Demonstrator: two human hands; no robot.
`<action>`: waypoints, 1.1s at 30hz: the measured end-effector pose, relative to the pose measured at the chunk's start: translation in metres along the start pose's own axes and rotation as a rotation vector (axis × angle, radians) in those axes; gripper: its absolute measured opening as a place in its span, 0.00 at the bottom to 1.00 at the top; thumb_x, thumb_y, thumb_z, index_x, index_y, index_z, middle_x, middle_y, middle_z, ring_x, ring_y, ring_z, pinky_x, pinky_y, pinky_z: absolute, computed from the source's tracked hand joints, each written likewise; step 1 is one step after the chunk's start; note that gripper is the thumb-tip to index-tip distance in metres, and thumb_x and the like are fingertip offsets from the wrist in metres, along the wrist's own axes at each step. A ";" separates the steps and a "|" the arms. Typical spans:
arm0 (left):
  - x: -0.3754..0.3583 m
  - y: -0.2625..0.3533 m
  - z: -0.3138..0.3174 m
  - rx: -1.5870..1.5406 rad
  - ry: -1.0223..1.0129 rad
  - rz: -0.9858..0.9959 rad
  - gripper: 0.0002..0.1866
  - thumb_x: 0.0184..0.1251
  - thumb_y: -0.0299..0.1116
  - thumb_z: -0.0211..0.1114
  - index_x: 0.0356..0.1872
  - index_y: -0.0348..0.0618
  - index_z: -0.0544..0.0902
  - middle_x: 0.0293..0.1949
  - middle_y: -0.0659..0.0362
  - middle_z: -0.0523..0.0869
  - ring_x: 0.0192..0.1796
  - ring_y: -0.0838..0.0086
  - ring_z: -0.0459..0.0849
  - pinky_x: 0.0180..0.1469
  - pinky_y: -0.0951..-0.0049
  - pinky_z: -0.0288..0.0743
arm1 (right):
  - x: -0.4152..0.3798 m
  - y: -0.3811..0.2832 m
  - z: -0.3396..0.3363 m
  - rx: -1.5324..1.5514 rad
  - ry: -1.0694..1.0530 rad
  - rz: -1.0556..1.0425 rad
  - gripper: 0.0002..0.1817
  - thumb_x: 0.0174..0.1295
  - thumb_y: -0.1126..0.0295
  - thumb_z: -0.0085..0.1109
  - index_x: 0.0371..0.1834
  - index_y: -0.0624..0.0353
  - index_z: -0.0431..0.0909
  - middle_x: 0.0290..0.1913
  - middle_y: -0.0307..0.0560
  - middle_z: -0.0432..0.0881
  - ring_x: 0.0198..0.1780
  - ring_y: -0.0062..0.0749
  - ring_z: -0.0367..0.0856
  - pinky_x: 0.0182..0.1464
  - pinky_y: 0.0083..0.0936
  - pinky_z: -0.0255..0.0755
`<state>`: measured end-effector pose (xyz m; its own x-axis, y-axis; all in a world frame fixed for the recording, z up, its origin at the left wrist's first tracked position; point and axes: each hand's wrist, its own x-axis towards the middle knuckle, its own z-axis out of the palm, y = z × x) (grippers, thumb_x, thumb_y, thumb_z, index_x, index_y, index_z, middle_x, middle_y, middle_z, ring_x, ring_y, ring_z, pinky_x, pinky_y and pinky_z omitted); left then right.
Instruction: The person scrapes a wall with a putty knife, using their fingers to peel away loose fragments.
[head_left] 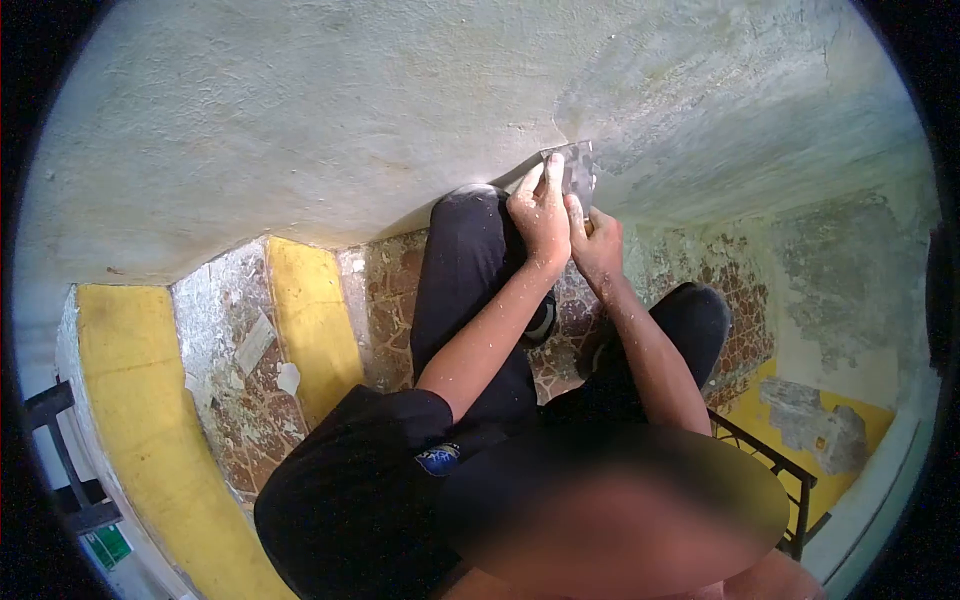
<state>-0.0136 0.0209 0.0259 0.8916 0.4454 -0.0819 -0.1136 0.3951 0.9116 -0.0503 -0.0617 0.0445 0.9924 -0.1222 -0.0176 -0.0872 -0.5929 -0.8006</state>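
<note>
My left hand (540,215) presses its fingers flat on the metal blade of a wall scraper (578,165). The blade lies against the pale plastered wall (300,110), at the edge of a scraped patch (700,90). My right hand (598,245) sits just below and grips the scraper's handle, which is mostly hidden by the fingers. Both arms reach forward over my bent knees in dark trousers (470,270). Dust speckles both forearms.
I crouch on steps with brown mosaic treads (390,310) and yellow painted edges (310,320); flakes of paint (255,345) lie on them. A black metal railing (770,465) runs at the lower right, another (60,470) at the lower left. More peeled wall (830,280) stands to the right.
</note>
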 end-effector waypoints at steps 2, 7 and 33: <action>0.001 -0.001 -0.002 -0.006 0.014 -0.062 0.17 0.76 0.35 0.66 0.40 0.25 0.87 0.34 0.59 0.90 0.36 0.82 0.80 0.41 0.75 0.76 | 0.000 0.002 0.001 -0.037 -0.046 0.055 0.22 0.73 0.53 0.59 0.45 0.65 0.87 0.29 0.69 0.82 0.30 0.53 0.86 0.37 0.39 0.75; -0.003 0.010 0.001 0.042 0.008 0.065 0.15 0.76 0.33 0.67 0.42 0.25 0.88 0.34 0.61 0.90 0.36 0.83 0.80 0.41 0.77 0.76 | 0.000 0.013 0.018 0.154 0.038 0.014 0.24 0.74 0.51 0.60 0.43 0.67 0.86 0.26 0.66 0.83 0.28 0.28 0.81 0.36 0.37 0.75; 0.009 0.026 -0.014 0.293 -0.070 0.097 0.13 0.74 0.32 0.69 0.37 0.26 0.88 0.27 0.68 0.83 0.29 0.87 0.73 0.29 0.80 0.68 | 0.003 0.040 0.078 0.518 0.007 0.018 0.19 0.68 0.64 0.62 0.30 0.75 0.78 0.24 0.50 0.81 0.33 0.18 0.71 0.33 0.34 0.72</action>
<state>-0.0149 0.0463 0.0432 0.9122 0.4088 0.0296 -0.0773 0.1007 0.9919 -0.0435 -0.0241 -0.0342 0.9904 -0.1347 -0.0314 -0.0477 -0.1194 -0.9917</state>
